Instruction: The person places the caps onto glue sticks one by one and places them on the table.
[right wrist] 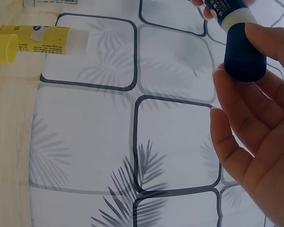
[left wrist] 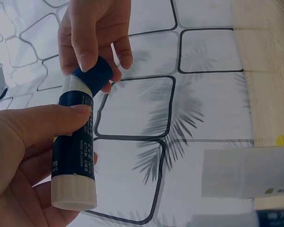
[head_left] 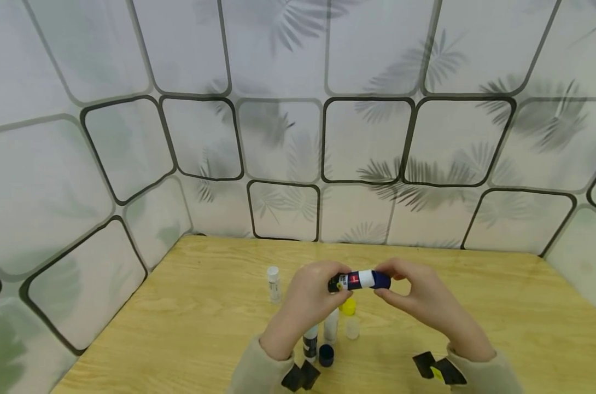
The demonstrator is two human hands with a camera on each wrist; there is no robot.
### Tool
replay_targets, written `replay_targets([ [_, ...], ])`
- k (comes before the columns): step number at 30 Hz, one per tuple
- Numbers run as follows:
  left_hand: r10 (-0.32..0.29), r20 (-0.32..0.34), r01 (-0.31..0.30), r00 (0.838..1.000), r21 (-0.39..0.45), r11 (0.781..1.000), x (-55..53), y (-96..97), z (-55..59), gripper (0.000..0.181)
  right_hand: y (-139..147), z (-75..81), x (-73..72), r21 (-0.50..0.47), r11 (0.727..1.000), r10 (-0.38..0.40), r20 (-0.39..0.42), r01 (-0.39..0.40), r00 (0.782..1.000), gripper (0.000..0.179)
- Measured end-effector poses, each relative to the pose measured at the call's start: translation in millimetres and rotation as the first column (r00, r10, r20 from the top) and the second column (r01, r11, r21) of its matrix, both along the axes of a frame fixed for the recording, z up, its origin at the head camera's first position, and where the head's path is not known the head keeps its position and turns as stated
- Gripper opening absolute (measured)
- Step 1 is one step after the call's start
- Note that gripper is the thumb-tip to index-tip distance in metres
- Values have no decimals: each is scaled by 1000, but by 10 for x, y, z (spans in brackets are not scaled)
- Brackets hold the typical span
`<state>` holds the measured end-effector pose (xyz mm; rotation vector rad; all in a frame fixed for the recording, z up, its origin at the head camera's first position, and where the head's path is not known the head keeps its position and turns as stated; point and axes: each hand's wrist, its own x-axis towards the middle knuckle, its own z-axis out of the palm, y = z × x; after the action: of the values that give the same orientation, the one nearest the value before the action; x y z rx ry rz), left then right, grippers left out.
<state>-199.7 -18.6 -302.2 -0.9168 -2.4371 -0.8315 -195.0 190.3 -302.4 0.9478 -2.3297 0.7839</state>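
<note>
A glue stick (left wrist: 73,137) with a dark blue label and white base lies level across the space between both hands, above the table. My left hand (head_left: 308,287) grips its body, thumb over the label in the left wrist view. My right hand (head_left: 421,295) pinches the dark blue cap (right wrist: 246,52) between thumb and fingers. The cap sits at the tube's far end, tilted against the body, with a white collar (left wrist: 75,84) showing between them. Part of the label is hidden under the left thumb.
Below the hands stand a white tube (head_left: 330,328), a dark-labelled tube (head_left: 310,345), a dark blue cap (head_left: 326,355), a yellow cap (head_left: 348,306) and a translucent cap (head_left: 352,328). Another white tube (head_left: 274,284) stands further left. Patterned panels enclose the wooden table (head_left: 180,328).
</note>
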Motion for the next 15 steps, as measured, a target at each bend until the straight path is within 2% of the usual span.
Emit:
replay_targets([
  [7,-8,-21,7,1000,-54,999,17,-13,25,22,11,31,25,-9,1000,-17,-16,17,1000,30],
  [15,-18,-70,10,997,-113,994,57,-3,43,22,28,17,67,-46,999,-23,11,23,1000,32],
])
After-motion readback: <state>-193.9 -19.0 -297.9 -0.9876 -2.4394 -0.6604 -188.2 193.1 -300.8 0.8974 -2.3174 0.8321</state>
